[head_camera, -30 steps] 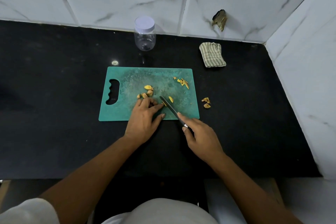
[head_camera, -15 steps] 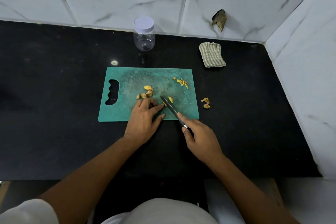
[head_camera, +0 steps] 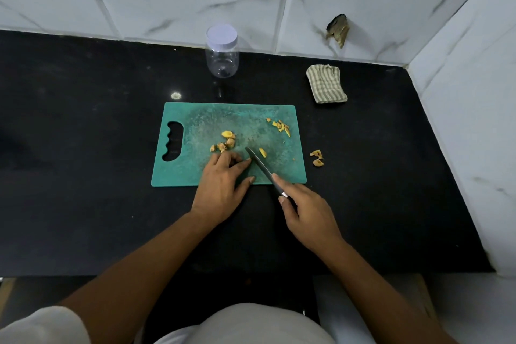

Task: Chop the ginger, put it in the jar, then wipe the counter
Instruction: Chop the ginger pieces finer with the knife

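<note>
Your left hand is on the board's near half, fingers bent, tips down right beside the blade. It's probably pinning a piece for the cut, but that piece is hidden, so I can't tell if it grips anything. Your right hand is wrapped round the knife handle with the forefinger along the spine for control. The blade points to 11 o'clock, tip on the board. The hands are near each other, not touching.

Ginger: uncut chunks at 12 o'clock of your left fingertips, one slice just beside the blade, slivers in the board's 2 o'clock corner. Strays lie off the board at 3 o'clock on the counter; collect them.

The jar stands at 12 o'clock by the wall and looks empty. Its lid is on, and that blocks filling. The cloth lies folded at 2 o'clock, well apart, ready for wiping.
</note>
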Tool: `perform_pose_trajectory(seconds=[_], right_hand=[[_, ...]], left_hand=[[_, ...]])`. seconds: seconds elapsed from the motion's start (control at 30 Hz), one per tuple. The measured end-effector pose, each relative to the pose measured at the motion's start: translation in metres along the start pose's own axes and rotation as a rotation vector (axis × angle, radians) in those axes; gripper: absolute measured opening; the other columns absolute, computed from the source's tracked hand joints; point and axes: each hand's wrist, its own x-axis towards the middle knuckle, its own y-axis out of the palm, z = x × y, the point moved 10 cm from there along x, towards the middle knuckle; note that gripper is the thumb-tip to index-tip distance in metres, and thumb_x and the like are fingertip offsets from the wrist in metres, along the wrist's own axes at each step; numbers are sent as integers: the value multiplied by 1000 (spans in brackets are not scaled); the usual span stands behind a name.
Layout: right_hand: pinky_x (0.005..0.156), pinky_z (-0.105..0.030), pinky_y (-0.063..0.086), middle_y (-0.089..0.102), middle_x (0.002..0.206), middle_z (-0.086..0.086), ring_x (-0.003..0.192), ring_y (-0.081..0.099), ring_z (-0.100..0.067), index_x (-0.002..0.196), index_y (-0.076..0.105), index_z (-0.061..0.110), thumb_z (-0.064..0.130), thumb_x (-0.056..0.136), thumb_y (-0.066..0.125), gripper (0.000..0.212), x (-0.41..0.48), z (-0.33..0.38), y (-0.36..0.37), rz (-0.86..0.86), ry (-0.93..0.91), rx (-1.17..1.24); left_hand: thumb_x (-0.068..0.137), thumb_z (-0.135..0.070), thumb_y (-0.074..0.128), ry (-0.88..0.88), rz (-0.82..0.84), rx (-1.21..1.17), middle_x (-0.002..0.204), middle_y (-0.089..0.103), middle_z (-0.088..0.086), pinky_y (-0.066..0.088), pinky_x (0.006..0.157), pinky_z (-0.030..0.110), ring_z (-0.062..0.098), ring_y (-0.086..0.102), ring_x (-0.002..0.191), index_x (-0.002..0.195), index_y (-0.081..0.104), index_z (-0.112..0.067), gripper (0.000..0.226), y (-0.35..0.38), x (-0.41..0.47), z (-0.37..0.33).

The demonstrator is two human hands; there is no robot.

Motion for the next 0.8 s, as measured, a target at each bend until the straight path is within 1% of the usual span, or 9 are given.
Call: perform_pose_trajectory(seconds=[0.1, 0.17, 0.33, 0.47, 0.6, 0.8], right_hand=[[81, -39, 55, 63, 109, 11, 98, 61, -9, 155, 43, 41, 23, 103, 54, 56, 0, 1, 2, 16, -7, -18], [80, -38, 54, 62, 106, 11, 95, 60, -8, 155, 42, 41, 23, 103, 54, 56, 1, 1, 1, 18, -3, -18], [75, -30, 51, 57, 97, 14, 87, 56, -5, 155, 42, 42, 20, 102, 56, 58, -1, -3, -4, -33, 22, 25], [77, -31, 52, 60, 103, 12, 92, 57, -5, 154, 44, 39, 21, 103, 56, 56, 0, -2, -2, 1, 20, 2], [76, -30, 51, 60, 103, 12, 92, 57, -5, 154, 44, 39, 22, 103, 56, 56, 0, -1, -2, 15, 12, -7], [79, -34, 53, 61, 105, 13, 94, 58, -6, 154, 44, 40, 22, 103, 56, 56, -1, -1, -1, 11, -2, -1]], left_hand=[[98, -44, 63, -2, 4, 0, 120, 54, 3, 47, 97, 40, 24, 49, 110, 135, 66, -13, 49, 1, 0, 0], [98, -44, 63, -5, 9, 2, 120, 54, 3, 47, 98, 40, 24, 49, 110, 135, 66, -13, 49, 1, 0, 1], [97, -44, 63, -5, 10, 6, 120, 54, 3, 47, 97, 40, 24, 49, 110, 136, 66, -14, 49, 0, 0, 0], [97, -45, 63, -6, 19, 11, 120, 53, 3, 47, 97, 39, 23, 48, 110, 137, 65, -16, 50, 1, 1, 0], [97, -46, 62, -3, 18, 18, 120, 53, 3, 47, 97, 39, 23, 47, 111, 137, 65, -15, 50, 1, 1, -1], [98, -44, 63, 4, 3, 10, 122, 54, 3, 47, 100, 38, 23, 48, 113, 137, 64, -12, 51, 0, -2, -2]])
